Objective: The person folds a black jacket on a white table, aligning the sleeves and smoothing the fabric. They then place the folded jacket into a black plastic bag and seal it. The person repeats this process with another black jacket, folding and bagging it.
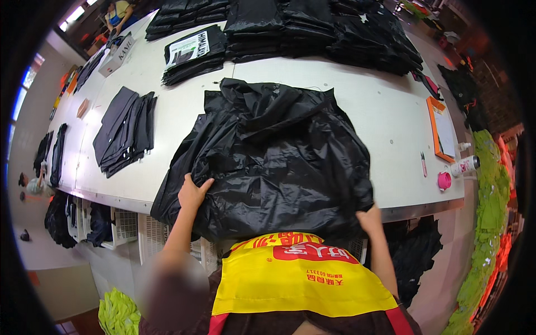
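A glossy black jacket (285, 162), thin and wrinkled, lies spread over the near middle of the white table. Its collar or hood end points away from me, and its lower part hangs at the table's front edge against my yellow apron (301, 279). My left hand (192, 191) grips the fabric toward the jacket's left side, thumb apart from the index finger; the other fingers are partly hidden. At the lower right edge of the jacket, my right hand (368, 218) is closed on the cloth, its fingertips hidden in it.
Stacks of folded black garments (254, 33) line the table's far side. Dark folded pieces (125, 131) lie to the left. On the right are an orange clipboard (441, 128), a small cutter (424, 165), a pink tape roll (444, 180) and a bottle (465, 166). White crates (124, 226) stand below.
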Tool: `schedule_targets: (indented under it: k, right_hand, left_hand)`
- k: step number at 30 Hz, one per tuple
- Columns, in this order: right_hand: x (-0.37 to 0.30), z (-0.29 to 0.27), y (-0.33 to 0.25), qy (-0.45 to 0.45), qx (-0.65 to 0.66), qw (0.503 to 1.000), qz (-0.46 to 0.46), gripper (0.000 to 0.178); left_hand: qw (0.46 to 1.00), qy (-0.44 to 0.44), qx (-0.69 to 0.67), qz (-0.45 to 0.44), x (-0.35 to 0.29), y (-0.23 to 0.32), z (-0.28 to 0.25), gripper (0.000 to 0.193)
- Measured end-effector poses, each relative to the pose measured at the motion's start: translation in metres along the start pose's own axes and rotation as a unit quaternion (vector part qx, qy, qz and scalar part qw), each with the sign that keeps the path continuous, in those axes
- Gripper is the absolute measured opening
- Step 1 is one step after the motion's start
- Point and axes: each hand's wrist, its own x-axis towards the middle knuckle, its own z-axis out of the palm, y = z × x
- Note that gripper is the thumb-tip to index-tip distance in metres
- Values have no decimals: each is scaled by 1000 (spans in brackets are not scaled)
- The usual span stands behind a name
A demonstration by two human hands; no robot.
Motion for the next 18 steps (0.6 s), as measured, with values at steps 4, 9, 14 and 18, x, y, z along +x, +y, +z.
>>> schedule_targets:
  k: [4, 9, 14, 18]
  right_hand:
    - [24, -55, 87, 120, 12, 992, 25, 53]
    - [25, -107, 68, -7, -74, 995, 61, 84]
    - [72, -160, 0, -8, -147, 984, -104, 74]
    - [154, -118, -117, 10, 21, 972, -235, 45]
  left_hand:
    - [998, 2, 7, 70, -35, 27, 18, 85]
    - [999, -35, -23, 23, -29, 33, 18, 82]
    - [956, 125, -178, 197, 28, 119, -4, 51]
    - [860, 152, -183, 452, 58, 266, 0, 33]
